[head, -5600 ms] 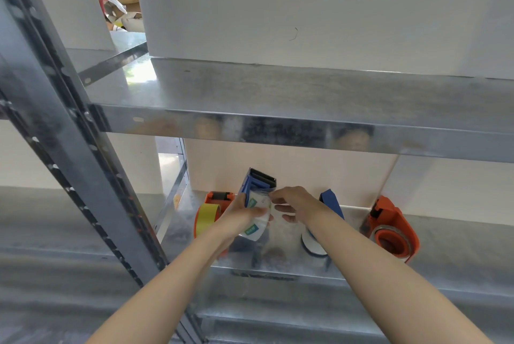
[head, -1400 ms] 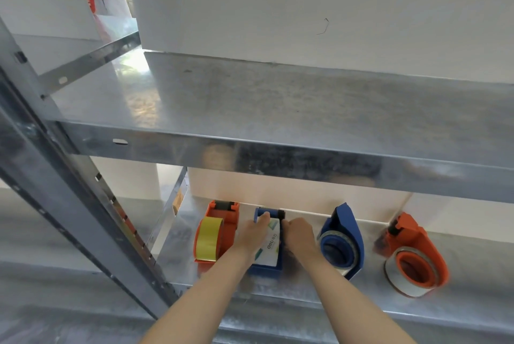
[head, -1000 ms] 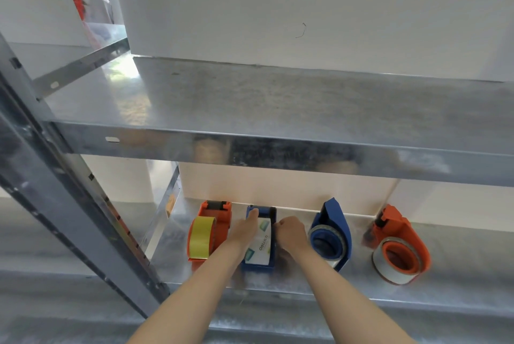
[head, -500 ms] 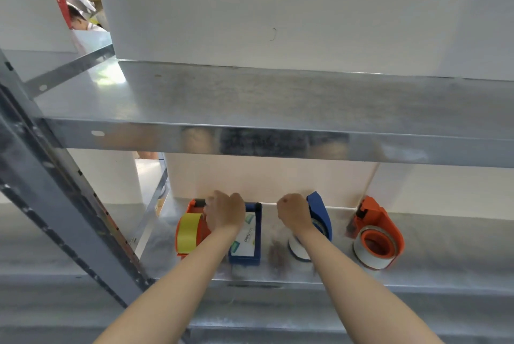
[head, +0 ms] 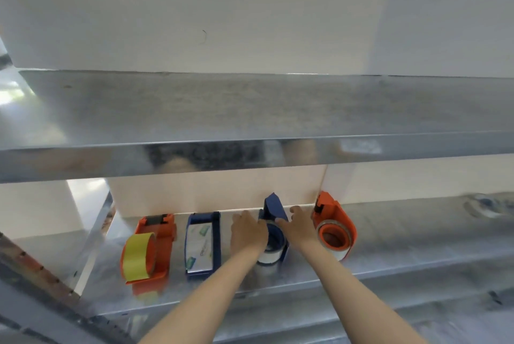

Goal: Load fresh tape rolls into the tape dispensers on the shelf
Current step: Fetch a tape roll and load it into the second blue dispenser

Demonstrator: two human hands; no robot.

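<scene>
Steel shelf [head: 417,246], left hand [head: 247,232] and right hand [head: 300,228] gripping blue dispenser [head: 274,208] (white roll [head: 268,256] inside)

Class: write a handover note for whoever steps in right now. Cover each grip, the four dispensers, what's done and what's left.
Left grip: against the left side of the upright blue dispenser; hold unclear.
Right grip: holds that dispenser from the right.
Lower shelf, left to right: orange dispenser with yellow roll, flat blue dispenser, upright blue one, right orange dispenser.
Done: all four carry rolls.
Left: probably seat or thread the one in hand.
</scene>
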